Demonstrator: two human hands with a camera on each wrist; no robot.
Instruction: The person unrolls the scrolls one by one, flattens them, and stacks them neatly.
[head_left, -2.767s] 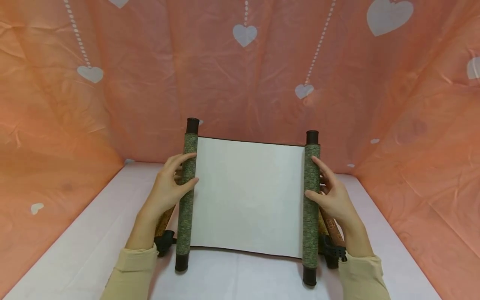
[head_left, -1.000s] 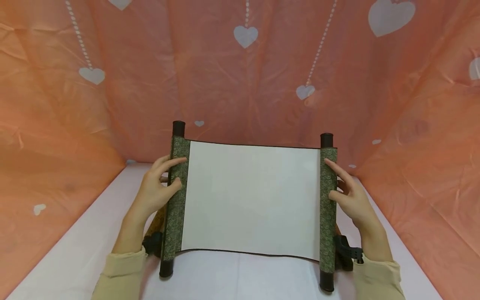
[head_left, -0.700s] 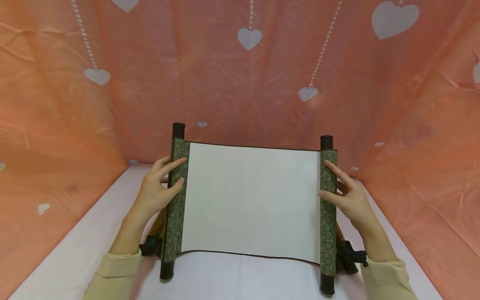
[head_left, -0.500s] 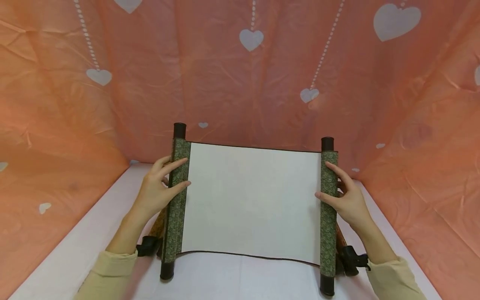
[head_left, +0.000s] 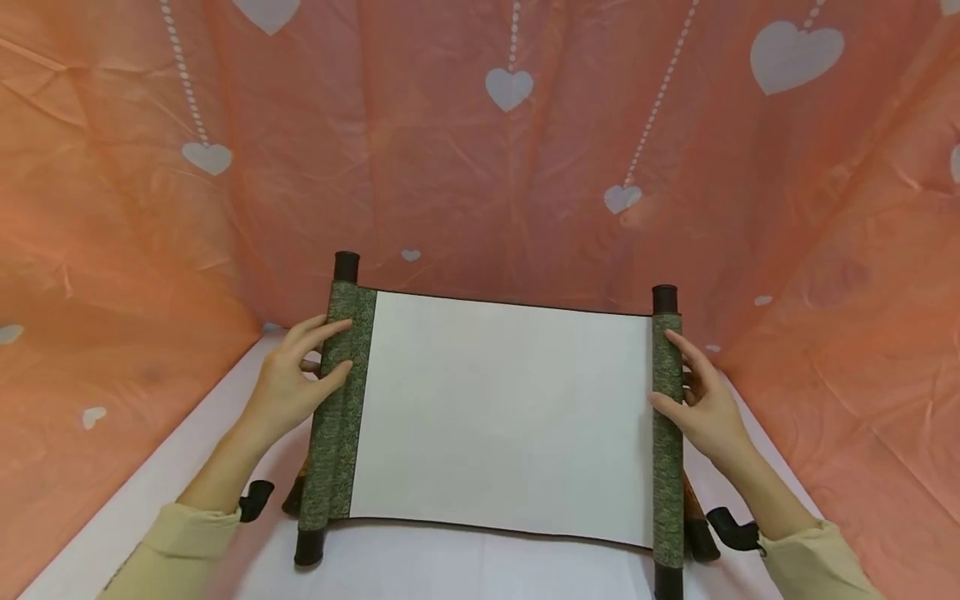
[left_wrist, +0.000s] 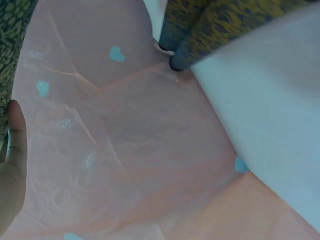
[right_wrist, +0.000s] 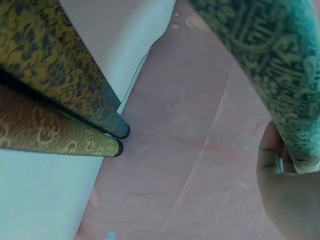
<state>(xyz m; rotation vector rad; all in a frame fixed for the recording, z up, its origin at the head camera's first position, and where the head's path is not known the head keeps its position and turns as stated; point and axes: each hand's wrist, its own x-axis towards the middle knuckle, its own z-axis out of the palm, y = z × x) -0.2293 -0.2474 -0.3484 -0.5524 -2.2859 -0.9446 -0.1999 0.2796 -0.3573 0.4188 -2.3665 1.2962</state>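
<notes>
A partly unrolled scroll (head_left: 502,417) with blank white paper is held up between both hands in the head view. Its left roll (head_left: 322,475) and right roll (head_left: 667,492) are covered in green patterned cloth and end in dark knobs. My left hand (head_left: 281,387) grips the left roll, thumb and forefinger on the near face, other fingers partly hidden behind. On the right roll my right hand (head_left: 712,421) holds in the same way, its thumb at the paper's edge. The right wrist view shows fingers of the right hand (right_wrist: 295,200) curled at the green cloth.
Behind the held scroll lie other rolled scrolls: gold-and-blue ones (right_wrist: 55,65) and a brown one (right_wrist: 55,125) on the white table (head_left: 480,571). Orange cloth (head_left: 450,167) with white hearts hangs at the back and sides. Black mounts (head_left: 733,529) sit at the wrists.
Both hands have moved apart, the left one leftward and the right one rightward. More white paper is exposed, and a flat green strip now shows beside the left roll. The camera view has shifted slightly.
</notes>
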